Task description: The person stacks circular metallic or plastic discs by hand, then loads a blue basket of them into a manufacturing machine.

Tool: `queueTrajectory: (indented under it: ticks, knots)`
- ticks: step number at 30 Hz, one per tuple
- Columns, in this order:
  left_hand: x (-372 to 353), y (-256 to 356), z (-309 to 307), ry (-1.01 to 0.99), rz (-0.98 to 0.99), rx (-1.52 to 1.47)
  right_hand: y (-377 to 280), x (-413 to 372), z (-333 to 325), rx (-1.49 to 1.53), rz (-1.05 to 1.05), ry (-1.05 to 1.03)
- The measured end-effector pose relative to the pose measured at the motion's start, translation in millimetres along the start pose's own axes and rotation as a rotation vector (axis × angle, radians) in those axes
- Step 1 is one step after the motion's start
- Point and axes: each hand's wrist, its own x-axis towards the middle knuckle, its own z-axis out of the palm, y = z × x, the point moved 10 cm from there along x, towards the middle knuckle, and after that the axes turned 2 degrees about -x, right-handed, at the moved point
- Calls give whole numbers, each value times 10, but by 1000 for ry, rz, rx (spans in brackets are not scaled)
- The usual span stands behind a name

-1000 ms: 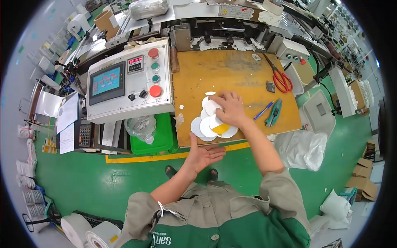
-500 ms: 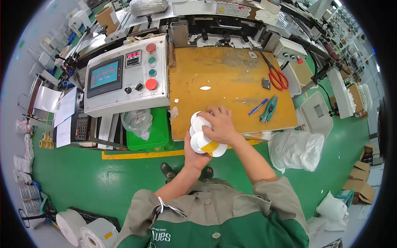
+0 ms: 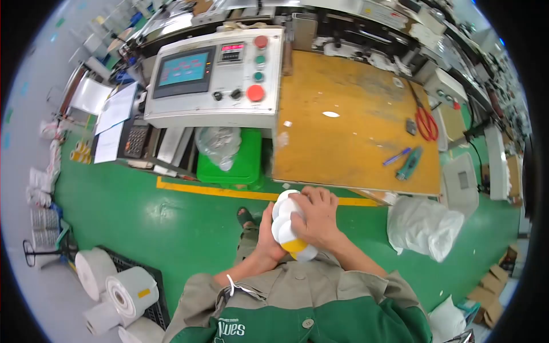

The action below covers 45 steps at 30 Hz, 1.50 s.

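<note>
Several white round discs (image 3: pixel 284 220), one with a yellow part, are between my two hands, in front of my belly and just off the near edge of the yellow-brown tabletop (image 3: pixel 343 137). My left hand (image 3: pixel 267 237) is closed round their left side and underside. From the right, my right hand (image 3: pixel 318 216) grips them, its thumb over their faces and its fingers bent at the far side. The discs overlap, so the hidden ones cannot be made out.
A control panel (image 3: pixel 214 80) stands left of the tabletop, above a green bin (image 3: pixel 234 166). Red scissors (image 3: pixel 425 123), a blue pen (image 3: pixel 397 156) and a green-handled tool (image 3: pixel 409 163) lie at the right. A white bag (image 3: pixel 426 228) and paper rolls (image 3: pixel 131 291) stand on the floor.
The view has swung, so the table and panel appear farther right and higher. Both hands have come back from the tabletop's near edge towards my body with the discs.
</note>
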Motion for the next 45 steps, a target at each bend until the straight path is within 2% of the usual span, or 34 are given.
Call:
queueTrajectory:
  ticks: [4,6,8,10,11,12,14,16,17,19,20,21,22,24,25,29,33,35,36,37,38,39,40,41,42,43,44,45]
  knots:
    - [-200,361,-389,84,87,-5,-253,67,588,78,12,-94]
    - [-212,675,-712,204,174,45,-288,212,964,129,55,-174]
    - [-33,1018,-997,240,202,15,-278,432,1347,220,62,-121]
    - [145,1463,-1249,317,268,42,-284,783,1700,230,99,-169]
    - [272,1738,-1316,304,320,156,-249,979,1919,232,162,-229]
    - [419,1949,-1365,302,316,148,-195,1180,2152,234,226,-292]
    - [731,2412,-1469,308,314,18,-103,1704,2582,233,244,-310]
    - [1068,2837,-1635,329,288,-68,65,2144,3229,379,321,-513]
    - [1242,3029,-1738,342,270,-140,180,2400,3473,325,304,-468]
    - [1591,3474,-1732,147,341,-171,429,2793,3904,184,207,-311]
    - [1827,3617,-1697,-77,242,-184,510,2921,4007,96,127,-198]
    - [1993,3720,-1646,-300,141,-197,547,2905,4059,93,138,-217]
    - [2130,3834,-1680,-289,134,-212,548,2902,4077,124,150,-232]
    - [2005,4044,-1180,-906,69,-393,574,2878,4136,184,177,-256]
    - [2034,4044,-1223,-892,65,-409,580,2867,4158,218,195,-267]
    - [2278,4269,-1785,-319,452,-98,564,2835,4202,348,282,-281]
    - [2147,4540,-2185,201,770,280,491,2803,4186,455,347,-227]
    - [2107,4391,-2274,466,633,-11,499,2763,4196,508,440,-197]
    - [2321,4466,-2660,446,639,149,519,2730,4209,535,505,-180]
    - [2435,4565,-2732,256,686,236,432,2540,4148,511,505,-120]
    - [2462,4446,-2482,124,520,55,348,2331,4043,484,493,-55]
    - [2616,4347,-2314,-196,266,17,219,2020,3986,574,387,-110]
    - [2550,4307,-2271,-41,321,49,9,1680,3930,664,266,-163]
    - [2383,4186,-2002,79,394,142,-78,1267,3888,644,245,-264]
    - [2277,4116,-2021,219,418,146,-118,717,4146,494,194,-641]
    - [2158,4123,-2087,363,444,153,-48,202,4171,540,230,-647]
    - [2219,4265,-2136,148,497,191,44,-293,4080,603,272,-577]
    - [2090,4336,-2189,169,581,141,135,-718,3867,663,363,-665]
